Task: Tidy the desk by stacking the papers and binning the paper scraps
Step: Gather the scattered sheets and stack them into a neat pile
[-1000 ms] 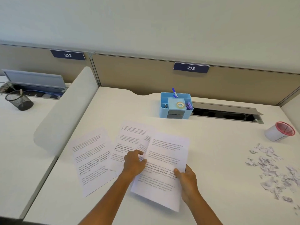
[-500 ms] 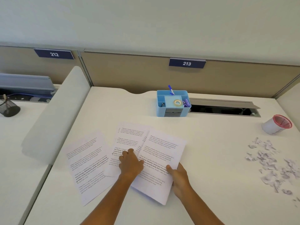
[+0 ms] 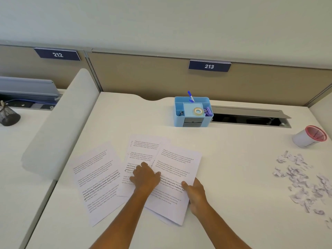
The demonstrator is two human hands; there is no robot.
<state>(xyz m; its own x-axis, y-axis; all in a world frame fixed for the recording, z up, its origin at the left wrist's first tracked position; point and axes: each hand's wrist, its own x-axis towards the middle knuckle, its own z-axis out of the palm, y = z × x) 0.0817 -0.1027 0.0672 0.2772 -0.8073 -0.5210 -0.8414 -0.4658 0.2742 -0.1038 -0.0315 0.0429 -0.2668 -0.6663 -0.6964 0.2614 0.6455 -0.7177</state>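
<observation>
Both hands on the papers, our stack only half gathered.

Our left hand [image 3: 145, 178] presses flat, fingers spread, on the middle sheet [image 3: 142, 153], while our right hand [image 3: 195, 192] pinches the right edge of the top sheet [image 3: 177, 169] lying over it. A third sheet [image 3: 97, 178] lies loose at nine o'clock, barely overlapping. If we drag the top sheet while the left palm pins it, we judge it may crease or skew the pile. Paper scraps [image 3: 303, 178] sit scattered at three o'clock, near the tipped pink-rimmed cup [image 3: 309, 136] at two; a careless sweep of sheets could scatter them off the desk [image 3: 233, 159].
</observation>
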